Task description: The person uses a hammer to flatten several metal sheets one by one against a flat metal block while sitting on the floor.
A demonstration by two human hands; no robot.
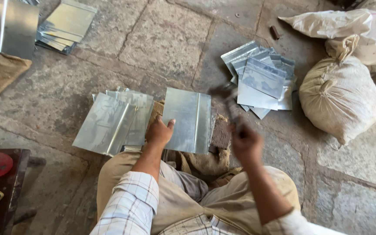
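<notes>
Left hand: my left hand lies flat, fingers spread, pressing the near-left corner of the folded metal sheet — not gripping, only pinning.
Right hand: my right hand is clenched round the handle of a hammer, raised over the sheet's right edge; head and handle are blurred.
Work piece: the sheet sits on a block padded with sacking, straight ahead of my knees, its raised fold running lengthwise near the right side.
Stocks: a pile of flat sheets just left of my hand; a stack of finished pieces beyond the hammer; a tied sack to the right.
Judgement on method: keep the fold over the block's hard edge, strike square along the seam, fingers well clear — the thumb lies nearest the line.
</notes>
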